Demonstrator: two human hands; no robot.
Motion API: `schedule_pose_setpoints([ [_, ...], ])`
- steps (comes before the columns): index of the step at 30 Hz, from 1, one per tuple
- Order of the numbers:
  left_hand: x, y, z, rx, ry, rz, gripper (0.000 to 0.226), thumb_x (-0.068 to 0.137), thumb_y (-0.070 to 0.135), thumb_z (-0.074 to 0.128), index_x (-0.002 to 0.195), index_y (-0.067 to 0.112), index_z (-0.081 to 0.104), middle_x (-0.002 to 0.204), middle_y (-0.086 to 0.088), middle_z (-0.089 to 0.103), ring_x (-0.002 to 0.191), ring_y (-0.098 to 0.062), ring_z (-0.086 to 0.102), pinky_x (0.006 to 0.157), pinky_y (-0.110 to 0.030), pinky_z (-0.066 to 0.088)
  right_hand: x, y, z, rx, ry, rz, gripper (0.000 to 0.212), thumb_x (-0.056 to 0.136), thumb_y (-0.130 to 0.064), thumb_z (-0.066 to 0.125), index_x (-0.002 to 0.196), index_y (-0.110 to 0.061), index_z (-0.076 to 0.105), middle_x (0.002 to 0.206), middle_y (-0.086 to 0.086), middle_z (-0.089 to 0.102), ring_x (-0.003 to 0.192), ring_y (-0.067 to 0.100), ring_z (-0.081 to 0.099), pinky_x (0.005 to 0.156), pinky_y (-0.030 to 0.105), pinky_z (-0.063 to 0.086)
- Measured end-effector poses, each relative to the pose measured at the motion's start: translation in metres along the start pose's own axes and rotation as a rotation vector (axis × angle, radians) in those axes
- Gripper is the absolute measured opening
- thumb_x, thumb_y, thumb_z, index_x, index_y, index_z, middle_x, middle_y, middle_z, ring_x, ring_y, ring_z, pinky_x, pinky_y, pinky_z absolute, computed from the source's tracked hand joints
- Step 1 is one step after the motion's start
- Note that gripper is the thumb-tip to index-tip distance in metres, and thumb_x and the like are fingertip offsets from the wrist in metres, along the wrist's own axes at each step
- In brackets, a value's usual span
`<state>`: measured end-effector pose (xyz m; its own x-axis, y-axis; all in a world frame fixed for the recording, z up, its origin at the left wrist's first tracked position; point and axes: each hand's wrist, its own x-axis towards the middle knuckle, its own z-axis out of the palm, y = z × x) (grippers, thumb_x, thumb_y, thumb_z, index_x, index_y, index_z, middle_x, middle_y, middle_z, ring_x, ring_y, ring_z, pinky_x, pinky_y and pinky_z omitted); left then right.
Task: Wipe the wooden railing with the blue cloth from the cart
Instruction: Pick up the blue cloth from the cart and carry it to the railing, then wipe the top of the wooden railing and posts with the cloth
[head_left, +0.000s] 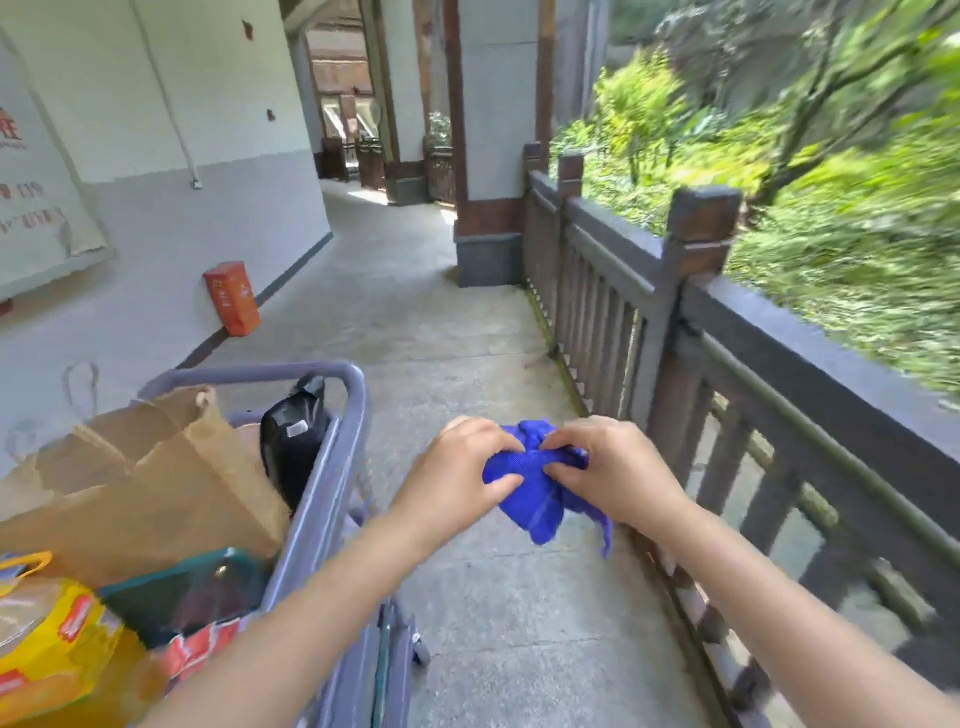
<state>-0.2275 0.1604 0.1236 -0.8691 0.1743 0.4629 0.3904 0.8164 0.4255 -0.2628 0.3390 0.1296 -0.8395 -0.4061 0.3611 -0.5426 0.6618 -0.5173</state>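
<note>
Both of my hands hold a crumpled blue cloth (535, 488) in the air over the concrete walkway. My left hand (457, 473) pinches its left side and my right hand (613, 467) grips its right side, with a corner of cloth hanging down below them. The dark wooden railing (779, 332) runs along the right side of the walkway, its nearest post (696, 244) just beyond my right hand. The cloth does not touch the railing. The grey cart (343, 447) stands to the left of my left forearm.
The cart holds a brown paper bag (156, 478), a black bag (293, 441), a yellow package (47, 639) and a green box. An orange box (232, 298) leans on the left wall. A pillar base (488, 249) stands ahead. Green bushes lie beyond the railing.
</note>
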Motion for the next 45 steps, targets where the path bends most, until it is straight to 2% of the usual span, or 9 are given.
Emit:
schedule_pose_setpoints([
  [2,0.033,0.029,0.023,-0.034,-0.061,0.108,0.025,0.075,0.016,0.069,0.099,0.016,0.067,0.104,-0.004,0.066,0.101,-0.022,0.053,0.092,-0.027,0.038,-0.014,0.025,-0.035,-0.071,0.060,0.081,0.016,0.073,-0.017,0.069,0.090,-0.017,0.071,0.090,0.005,0.072,0.091,0.026,0.061,0.081,0.039,0.050],
  [7,0.092,0.109,0.077,-0.148,-0.122,0.315,0.024,0.071,0.011,0.072,0.095,0.011,0.069,0.100,-0.011,0.068,0.094,-0.027,0.055,0.082,-0.015,0.028,-0.054,0.078,-0.115,-0.176,0.194,0.254,0.016,0.073,-0.013,0.069,0.088,-0.013,0.071,0.089,0.009,0.073,0.088,0.027,0.063,0.079,0.041,0.051],
  [16,0.152,0.225,0.167,-0.341,-0.200,0.559,0.025,0.070,0.011,0.073,0.095,0.014,0.069,0.099,-0.006,0.067,0.098,-0.022,0.057,0.088,-0.019,0.034,-0.122,0.149,-0.205,-0.299,0.434,0.498,0.021,0.074,-0.015,0.067,0.095,-0.014,0.071,0.096,0.009,0.073,0.096,0.028,0.063,0.083,0.044,0.050],
  [21,0.160,0.272,0.199,-0.455,-0.308,0.731,0.026,0.070,0.008,0.074,0.095,0.015,0.069,0.097,-0.002,0.066,0.097,-0.018,0.055,0.088,-0.017,0.033,-0.168,0.157,-0.223,-0.393,0.539,0.649,0.021,0.076,-0.017,0.064,0.096,-0.014,0.069,0.097,0.008,0.072,0.097,0.027,0.062,0.085,0.041,0.048],
  [26,0.158,0.342,0.231,-0.563,-0.482,1.021,0.023,0.069,0.010,0.075,0.092,0.013,0.070,0.094,-0.008,0.068,0.091,-0.021,0.059,0.084,-0.024,0.039,-0.228,0.145,-0.240,-0.540,0.696,0.902,0.022,0.077,-0.018,0.063,0.097,-0.015,0.069,0.103,0.006,0.072,0.101,0.025,0.059,0.085,0.033,0.043],
  [31,0.119,0.414,0.256,-0.705,-0.591,1.217,0.025,0.072,0.013,0.074,0.097,0.015,0.069,0.102,-0.005,0.065,0.098,-0.020,0.055,0.089,-0.022,0.034,-0.296,0.116,-0.256,-0.646,0.791,1.143,0.019,0.078,-0.017,0.063,0.096,-0.014,0.069,0.102,0.007,0.071,0.100,0.027,0.060,0.087,0.039,0.047],
  [35,0.088,0.467,0.270,-0.793,-0.661,1.287,0.024,0.074,0.015,0.072,0.097,0.014,0.068,0.101,-0.006,0.066,0.098,-0.021,0.055,0.086,-0.019,0.032,-0.343,0.105,-0.273,-0.754,0.790,1.307,0.017,0.080,-0.022,0.061,0.096,-0.018,0.067,0.102,0.003,0.070,0.101,0.023,0.058,0.083,0.035,0.046],
  [40,0.061,0.529,0.301,-0.718,-0.725,1.391,0.023,0.072,0.011,0.071,0.095,0.006,0.068,0.095,-0.015,0.068,0.092,-0.029,0.057,0.074,-0.017,0.027,-0.399,0.131,-0.296,-0.802,0.713,1.458,0.017,0.081,-0.024,0.059,0.096,-0.020,0.065,0.102,0.001,0.068,0.103,0.023,0.056,0.078,0.032,0.044],
  [45,0.038,0.552,0.349,-0.522,-0.928,1.373,0.029,0.074,0.010,0.068,0.102,0.003,0.066,0.100,-0.020,0.067,0.099,-0.031,0.058,0.086,-0.027,0.035,-0.434,0.175,-0.285,-0.695,0.579,1.557,0.021,0.084,-0.024,0.053,0.102,-0.017,0.063,0.109,0.005,0.066,0.110,0.025,0.053,0.079,0.034,0.044],
])
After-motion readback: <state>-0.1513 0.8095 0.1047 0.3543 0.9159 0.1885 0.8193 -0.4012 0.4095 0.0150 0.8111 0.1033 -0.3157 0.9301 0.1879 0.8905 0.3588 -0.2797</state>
